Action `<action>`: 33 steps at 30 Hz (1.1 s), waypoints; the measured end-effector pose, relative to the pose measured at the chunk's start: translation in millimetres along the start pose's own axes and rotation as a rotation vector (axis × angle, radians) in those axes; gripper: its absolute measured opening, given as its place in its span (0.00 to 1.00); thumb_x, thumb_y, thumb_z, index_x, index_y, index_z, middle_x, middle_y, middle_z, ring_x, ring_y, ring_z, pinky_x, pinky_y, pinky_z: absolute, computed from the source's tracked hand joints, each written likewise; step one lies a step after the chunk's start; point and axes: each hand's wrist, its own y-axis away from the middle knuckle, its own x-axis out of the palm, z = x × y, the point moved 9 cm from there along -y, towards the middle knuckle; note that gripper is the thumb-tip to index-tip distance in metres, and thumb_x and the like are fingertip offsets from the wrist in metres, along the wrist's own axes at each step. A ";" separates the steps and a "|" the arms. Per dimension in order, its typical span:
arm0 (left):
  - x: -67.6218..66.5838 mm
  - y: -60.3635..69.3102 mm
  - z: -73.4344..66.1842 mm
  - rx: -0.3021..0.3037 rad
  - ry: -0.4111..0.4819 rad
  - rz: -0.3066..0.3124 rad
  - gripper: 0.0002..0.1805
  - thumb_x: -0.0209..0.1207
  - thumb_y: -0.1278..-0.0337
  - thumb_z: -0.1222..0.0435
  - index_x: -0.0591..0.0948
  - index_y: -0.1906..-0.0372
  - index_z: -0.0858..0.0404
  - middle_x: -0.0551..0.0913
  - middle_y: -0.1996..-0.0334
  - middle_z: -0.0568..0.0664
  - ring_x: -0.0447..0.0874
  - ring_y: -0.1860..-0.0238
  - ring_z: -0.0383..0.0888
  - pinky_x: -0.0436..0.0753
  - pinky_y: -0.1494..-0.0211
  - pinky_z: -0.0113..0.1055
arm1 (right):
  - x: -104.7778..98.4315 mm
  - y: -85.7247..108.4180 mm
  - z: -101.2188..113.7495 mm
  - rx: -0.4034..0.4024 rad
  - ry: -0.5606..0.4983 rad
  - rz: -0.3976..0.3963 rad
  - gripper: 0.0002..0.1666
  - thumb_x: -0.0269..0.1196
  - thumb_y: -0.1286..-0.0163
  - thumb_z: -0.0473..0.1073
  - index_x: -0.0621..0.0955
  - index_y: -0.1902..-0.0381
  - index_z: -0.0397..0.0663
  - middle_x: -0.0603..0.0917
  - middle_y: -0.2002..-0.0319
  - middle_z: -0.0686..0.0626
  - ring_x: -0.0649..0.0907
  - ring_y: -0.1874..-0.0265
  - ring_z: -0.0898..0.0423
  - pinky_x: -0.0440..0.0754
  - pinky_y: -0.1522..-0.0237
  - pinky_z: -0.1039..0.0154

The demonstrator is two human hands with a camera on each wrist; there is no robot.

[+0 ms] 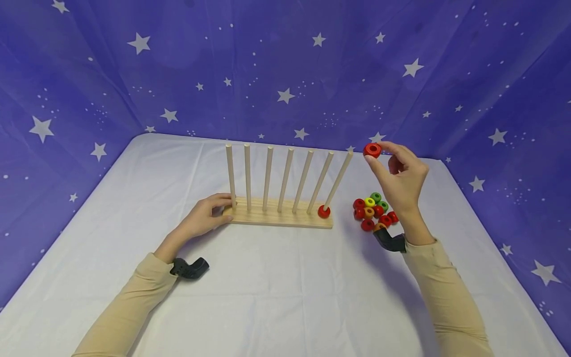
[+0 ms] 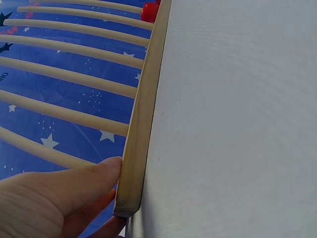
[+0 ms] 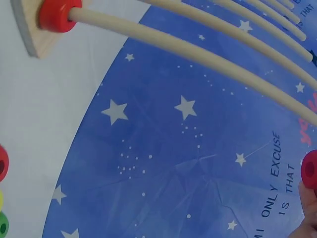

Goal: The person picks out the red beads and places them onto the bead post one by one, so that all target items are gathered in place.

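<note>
A wooden base with several upright pegs stands on the table. One red bead sits at the foot of its rightmost peg. My left hand grips the left end of the base, the thumb on its front edge as the left wrist view shows. My right hand is raised and pinches a red bead between thumb and fingertips. That bead is just right of the top of the rightmost peg, apart from it, its hole visible. In the right wrist view only part of the held bead shows.
Loose red, orange, yellow and green beads lie in a cluster right of the base, below my right hand. White cloth covers the table. A blue star-patterned backdrop rises behind and at both sides.
</note>
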 end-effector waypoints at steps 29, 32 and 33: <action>-0.8 0.6 0.1 0.016 -0.009 -0.023 0.23 0.62 0.46 0.69 0.76 0.44 0.71 0.70 0.37 0.66 0.66 0.35 0.65 0.70 0.34 0.56 | 24.0 -0.5 -5.3 0.083 -0.228 0.144 0.18 0.69 0.45 0.35 0.82 0.57 0.31 0.66 0.86 0.61 0.60 0.87 0.64 0.55 0.87 0.72; -0.7 0.3 -0.2 0.013 -0.010 -0.022 0.23 0.62 0.46 0.69 0.76 0.44 0.71 0.70 0.37 0.66 0.66 0.35 0.65 0.70 0.34 0.56 | 26.1 -0.1 -5.2 0.095 -0.236 0.155 0.18 0.69 0.45 0.36 0.82 0.56 0.32 0.66 0.86 0.60 0.61 0.86 0.63 0.55 0.87 0.71; -0.6 0.2 -0.5 0.011 -0.008 -0.020 0.23 0.62 0.46 0.69 0.76 0.44 0.71 0.70 0.37 0.65 0.66 0.35 0.65 0.70 0.33 0.55 | 27.1 0.1 -5.9 0.105 -0.242 0.159 0.18 0.69 0.45 0.36 0.82 0.56 0.32 0.66 0.85 0.60 0.61 0.86 0.63 0.55 0.86 0.71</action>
